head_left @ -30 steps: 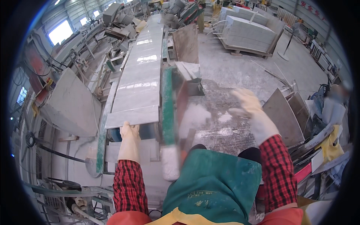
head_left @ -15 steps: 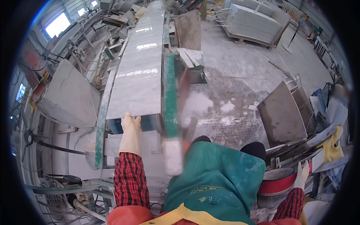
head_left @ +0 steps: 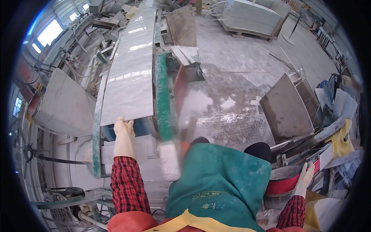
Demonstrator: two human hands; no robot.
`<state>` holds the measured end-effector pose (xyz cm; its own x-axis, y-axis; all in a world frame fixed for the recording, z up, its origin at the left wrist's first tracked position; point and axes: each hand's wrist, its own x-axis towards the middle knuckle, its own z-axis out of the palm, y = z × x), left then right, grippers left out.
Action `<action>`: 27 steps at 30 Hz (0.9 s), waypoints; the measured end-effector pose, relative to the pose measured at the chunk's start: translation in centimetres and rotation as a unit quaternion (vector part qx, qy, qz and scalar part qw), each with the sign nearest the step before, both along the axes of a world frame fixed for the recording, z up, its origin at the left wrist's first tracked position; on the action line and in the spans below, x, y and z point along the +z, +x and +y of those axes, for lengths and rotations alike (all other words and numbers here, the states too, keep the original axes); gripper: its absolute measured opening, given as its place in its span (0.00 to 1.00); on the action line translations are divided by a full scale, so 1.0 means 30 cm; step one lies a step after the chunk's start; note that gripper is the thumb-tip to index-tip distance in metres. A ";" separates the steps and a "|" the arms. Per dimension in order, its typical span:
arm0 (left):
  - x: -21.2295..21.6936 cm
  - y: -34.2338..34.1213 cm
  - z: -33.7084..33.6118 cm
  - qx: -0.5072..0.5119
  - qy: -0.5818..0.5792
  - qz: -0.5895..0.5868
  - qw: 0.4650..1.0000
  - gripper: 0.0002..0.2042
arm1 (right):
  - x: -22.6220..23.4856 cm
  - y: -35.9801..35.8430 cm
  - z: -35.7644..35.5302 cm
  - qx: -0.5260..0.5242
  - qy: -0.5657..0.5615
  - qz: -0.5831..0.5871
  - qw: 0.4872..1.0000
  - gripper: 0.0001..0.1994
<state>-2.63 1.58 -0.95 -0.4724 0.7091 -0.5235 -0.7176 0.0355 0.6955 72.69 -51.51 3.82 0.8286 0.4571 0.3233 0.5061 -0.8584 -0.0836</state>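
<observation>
My left hand (head_left: 124, 136) lies flat, fingers released, on the stone slab's (head_left: 129, 73) near edge; my right hand (head_left: 305, 178), lower right, grasps the red bucket (head_left: 284, 185) rim.

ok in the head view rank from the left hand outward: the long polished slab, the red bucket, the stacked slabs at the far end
1. long polished slab: the left hand rests on its near edge.
2. red bucket: low on the right, beside the right hand.
3. stacked slabs: top right, far across the wet floor.
</observation>
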 end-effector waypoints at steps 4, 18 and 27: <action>0.049 0.030 -0.010 0.006 -0.021 0.019 1.000 0.17 | 0.001 -0.014 0.002 -0.003 -0.003 -0.001 1.000 0.23; 0.058 0.026 -0.003 -0.030 0.001 0.003 1.000 0.17 | 0.007 -0.079 0.008 -0.036 -0.034 0.004 0.999 0.26; 0.125 -0.081 -0.059 -0.155 -0.066 0.052 0.984 0.13 | 0.019 -0.156 0.044 -0.072 -0.043 0.010 0.996 0.28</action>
